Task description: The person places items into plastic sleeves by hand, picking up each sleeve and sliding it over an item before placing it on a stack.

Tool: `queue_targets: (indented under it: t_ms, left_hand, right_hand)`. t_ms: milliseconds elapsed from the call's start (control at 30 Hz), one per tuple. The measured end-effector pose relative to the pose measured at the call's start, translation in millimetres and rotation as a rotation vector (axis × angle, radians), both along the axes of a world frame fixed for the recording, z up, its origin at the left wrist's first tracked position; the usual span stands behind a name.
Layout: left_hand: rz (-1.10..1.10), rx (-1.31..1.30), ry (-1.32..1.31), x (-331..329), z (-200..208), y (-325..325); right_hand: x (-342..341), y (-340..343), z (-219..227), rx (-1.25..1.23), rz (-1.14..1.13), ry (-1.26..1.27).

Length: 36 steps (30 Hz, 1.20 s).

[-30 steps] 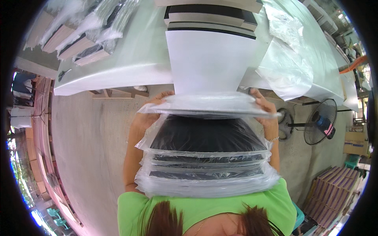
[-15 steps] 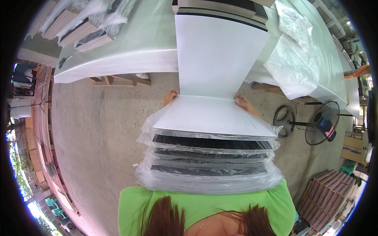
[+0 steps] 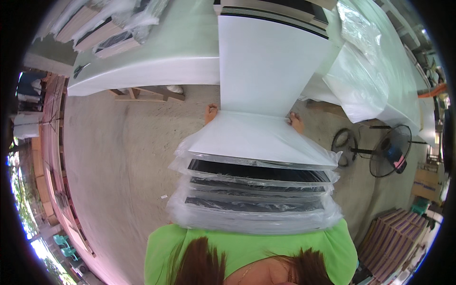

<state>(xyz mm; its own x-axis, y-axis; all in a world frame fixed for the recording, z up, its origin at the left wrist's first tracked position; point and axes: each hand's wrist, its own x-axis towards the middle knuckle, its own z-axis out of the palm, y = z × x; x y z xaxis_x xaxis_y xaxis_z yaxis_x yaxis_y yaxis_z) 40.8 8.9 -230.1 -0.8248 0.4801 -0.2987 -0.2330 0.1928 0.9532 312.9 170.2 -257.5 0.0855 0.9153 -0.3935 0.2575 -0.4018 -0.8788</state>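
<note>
A large white board [image 3: 266, 66] slopes from the table edge toward me, its near part inside a clear plastic bag [image 3: 251, 135]. My left hand [image 3: 211, 113] is closed on the bag's mouth at the left edge of the board. Opposite it, my right hand [image 3: 296, 122] pinches the bag's mouth at the right edge. The fingers of both hands are partly hidden behind the plastic. Between my chest and the white board lies a stack of plastic-wrapped dark panels [image 3: 256, 204], and the bagged end rests over the top of it.
Ahead stands a table covered in pale sheeting [image 3: 190, 42], with stacked boards [image 3: 275, 12] at its middle. Wrapped panels [image 3: 102, 33] and scissors [image 3: 80, 70] lie on its left, loose plastic [image 3: 361, 80] on its right. A floor fan [image 3: 389, 149] stands at right, near striped stacked cartons [image 3: 392, 244].
Both hands have shifted slightly along the board's edges, and the right fingers have curled in more. The whole view has moved a little. The bag's mouth stays at about the same place on the board.
</note>
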Motion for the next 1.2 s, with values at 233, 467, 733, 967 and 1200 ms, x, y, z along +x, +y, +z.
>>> queue_targets:
  t_ms: [233,467,733,967,1200]
  left_hand:
    - [0.004,-0.042,-0.051,-2.4,-0.7,11.9]
    - [0.009,-0.067,0.064,-8.9,-31.8,7.5]
    - [-0.112,-0.055,-0.135,-30.8,-69.4,-3.2]
    - [-0.118,-0.17,-0.26,-39.5,-73.3,-49.2]
    - [-0.118,-0.233,-0.315,-45.1,-75.8,-79.6]
  right_hand:
    - [2.8,10.8,-25.0,0.261,0.085,-0.272]
    - [-3.7,3.7,-17.6,0.154,0.086,-0.279]
    - [-6.0,12.4,76.2,0.82,0.451,-0.512]
    - [37.2,109.5,226.2,1.052,0.004,-0.663]
    - [72.6,193.3,204.8,0.858,0.159,-0.625]
